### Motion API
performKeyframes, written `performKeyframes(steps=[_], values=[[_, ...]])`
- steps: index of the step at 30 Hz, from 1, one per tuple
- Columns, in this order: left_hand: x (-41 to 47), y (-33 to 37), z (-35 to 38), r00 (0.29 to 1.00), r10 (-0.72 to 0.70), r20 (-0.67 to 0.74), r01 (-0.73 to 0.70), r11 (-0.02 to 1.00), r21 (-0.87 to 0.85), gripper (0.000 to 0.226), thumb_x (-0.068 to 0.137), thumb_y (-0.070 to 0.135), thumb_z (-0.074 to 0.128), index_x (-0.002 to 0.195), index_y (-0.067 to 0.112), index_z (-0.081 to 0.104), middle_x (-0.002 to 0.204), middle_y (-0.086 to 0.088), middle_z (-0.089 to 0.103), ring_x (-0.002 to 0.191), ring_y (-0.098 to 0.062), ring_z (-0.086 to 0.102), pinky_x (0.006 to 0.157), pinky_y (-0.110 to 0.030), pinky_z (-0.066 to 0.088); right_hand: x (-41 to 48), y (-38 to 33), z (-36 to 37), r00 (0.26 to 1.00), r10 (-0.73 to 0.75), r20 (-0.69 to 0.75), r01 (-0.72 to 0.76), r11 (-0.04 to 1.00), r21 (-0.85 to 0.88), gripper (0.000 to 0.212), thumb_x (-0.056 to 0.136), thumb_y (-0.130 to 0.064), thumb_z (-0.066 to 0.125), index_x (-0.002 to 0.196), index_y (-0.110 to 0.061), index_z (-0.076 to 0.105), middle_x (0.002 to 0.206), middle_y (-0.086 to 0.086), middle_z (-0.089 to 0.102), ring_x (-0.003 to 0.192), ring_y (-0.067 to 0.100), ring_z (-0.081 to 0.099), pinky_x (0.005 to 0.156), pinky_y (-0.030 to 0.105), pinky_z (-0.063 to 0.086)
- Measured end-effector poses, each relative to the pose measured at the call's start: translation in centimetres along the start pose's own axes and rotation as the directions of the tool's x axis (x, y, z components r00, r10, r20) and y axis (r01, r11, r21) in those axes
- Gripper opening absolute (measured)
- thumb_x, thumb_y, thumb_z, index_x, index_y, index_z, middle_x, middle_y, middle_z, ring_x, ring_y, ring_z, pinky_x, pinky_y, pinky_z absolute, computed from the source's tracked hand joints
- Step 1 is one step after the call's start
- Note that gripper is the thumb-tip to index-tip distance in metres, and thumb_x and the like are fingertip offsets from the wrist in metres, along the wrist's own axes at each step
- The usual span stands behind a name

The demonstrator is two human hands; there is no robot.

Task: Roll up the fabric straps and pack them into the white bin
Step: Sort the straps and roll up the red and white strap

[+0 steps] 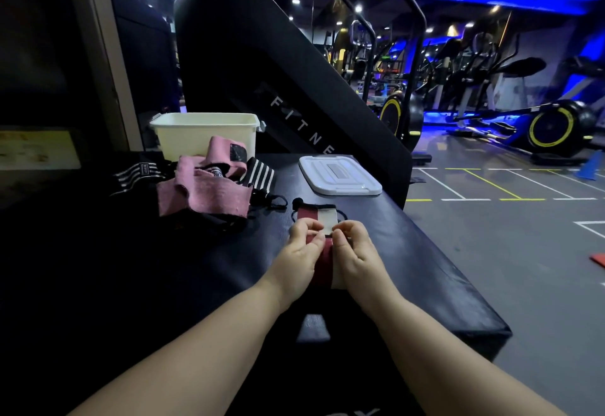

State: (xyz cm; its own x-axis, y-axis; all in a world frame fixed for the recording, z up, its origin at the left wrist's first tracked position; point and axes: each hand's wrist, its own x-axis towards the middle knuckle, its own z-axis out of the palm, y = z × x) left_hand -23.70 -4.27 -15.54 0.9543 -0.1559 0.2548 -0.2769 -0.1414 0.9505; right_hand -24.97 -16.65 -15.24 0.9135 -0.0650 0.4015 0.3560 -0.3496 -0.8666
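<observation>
Our left hand (299, 252) and right hand (357, 252) both pinch, fingers curled, the dark red and white striped fabric strap (316, 215). It lies flat lengthwise on the black padded bench (409, 252), black cord loop at far end. The rectangular white plastic bin (203, 136) stands well beyond, left.

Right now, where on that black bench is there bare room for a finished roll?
Bare: the strip between the strap pile and the lid, and the bench between the right hand and its right edge. Crowded: back left, the pile before the white bin.
</observation>
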Motion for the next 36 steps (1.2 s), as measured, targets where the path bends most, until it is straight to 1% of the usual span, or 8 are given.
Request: performKeyframes(steps=[3,6,12,18,21,25,31,36], values=[[-0.2,0.2,0.0,1.000,0.022,0.005,-0.022,0.998,-0.060,0.016,0.102,0.017,0.044,0.117,0.017,0.048,0.116,-0.004,0.056,0.098,-0.006,0.055,0.083,-0.009,0.043,-0.2,-0.2,-0.6,0.997,0.027,0.078,-0.033,0.996,0.085,0.011,0.101,-0.022,0.048,0.093,-0.028,0.053,0.096,-0.003,0.061,0.088,0.005,0.056,0.082,0.022,0.047],[0.0,0.1,0.0,0.999,0.039,-0.003,-0.039,0.997,-0.060,0.015,0.101,0.015,0.046,0.115,0.020,0.048,0.123,-0.007,0.054,0.112,-0.015,0.055,0.094,-0.019,0.044,-0.3,-0.6,-0.8,0.993,0.037,0.110,-0.049,0.993,0.107,0.015,0.102,-0.016,0.046,0.092,-0.026,0.052,0.092,-0.008,0.059,0.081,-0.005,0.055,0.072,0.008,0.043],[-0.2,0.9,0.0,0.999,-0.020,-0.036,0.020,1.000,0.014,0.013,0.102,0.017,0.042,0.112,0.012,0.047,0.099,-0.005,0.056,0.084,-0.009,0.052,0.066,-0.011,0.043,0.1,-0.1,0.5,1.000,-0.006,-0.015,0.005,0.997,-0.076,0.019,0.099,-0.021,0.052,0.082,-0.030,0.048,0.094,0.003,0.061,0.089,0.016,0.056,0.076,0.022,0.042],[-0.5,0.4,-0.4,0.998,-0.007,-0.069,0.015,0.994,0.111,0.013,0.095,0.030,0.054,0.102,0.020,0.052,0.104,-0.004,0.057,0.095,-0.015,0.053,0.081,-0.023,0.041,0.0,-0.5,0.3,1.000,0.009,-0.026,-0.011,0.997,-0.082,0.012,0.100,-0.020,0.050,0.087,-0.021,0.051,0.085,-0.004,0.058,0.078,0.007,0.052,0.065,0.008,0.038],[-1.5,0.4,-1.1,0.998,0.044,0.045,-0.051,0.984,0.171,0.026,0.094,0.021,0.060,0.117,0.021,0.048,0.120,0.003,0.047,0.107,-0.001,0.047,0.090,-0.007,0.034,0.1,-0.6,0.1,0.997,0.070,-0.039,-0.071,0.997,-0.029,0.012,0.100,-0.022,0.049,0.091,-0.016,0.053,0.082,-0.004,0.058,0.078,0.010,0.053,0.069,0.015,0.041],[-1.4,0.6,-0.9,0.994,0.076,0.081,-0.093,0.971,0.221,0.025,0.097,0.024,0.055,0.118,0.026,0.041,0.126,-0.001,0.044,0.114,-0.010,0.044,0.095,-0.014,0.031,0.4,-0.5,-0.2,0.989,0.146,-0.036,-0.145,0.989,0.036,0.014,0.100,-0.026,0.050,0.087,-0.023,0.054,0.084,-0.005,0.060,0.083,0.012,0.056,0.081,0.033,0.046],[-1.0,0.7,-0.3,0.988,0.052,-0.144,-0.014,0.967,0.254,0.022,0.099,0.031,0.049,0.110,0.021,0.031,0.112,-0.008,0.054,0.099,-0.023,0.053,0.072,-0.020,0.030,-0.8,0.2,-1.3,0.985,0.057,0.165,-0.082,0.986,0.145,0.006,0.098,-0.030,0.052,0.102,-0.031,0.057,0.101,-0.011,0.062,0.093,0.004,0.057,0.087,0.027,0.047],[-0.9,0.8,-0.4,0.986,0.077,-0.148,-0.040,0.971,0.237,0.033,0.089,0.045,0.046,0.104,0.016,0.043,0.097,-0.001,0.055,0.095,-0.021,0.052,0.076,-0.026,0.035,-0.8,-0.3,-0.3,0.998,-0.026,0.051,0.027,0.999,-0.018,0.011,0.088,-0.044,0.048,0.089,-0.033,0.052,0.092,-0.011,0.060,0.083,0.000,0.053,0.074,0.012,0.040]])
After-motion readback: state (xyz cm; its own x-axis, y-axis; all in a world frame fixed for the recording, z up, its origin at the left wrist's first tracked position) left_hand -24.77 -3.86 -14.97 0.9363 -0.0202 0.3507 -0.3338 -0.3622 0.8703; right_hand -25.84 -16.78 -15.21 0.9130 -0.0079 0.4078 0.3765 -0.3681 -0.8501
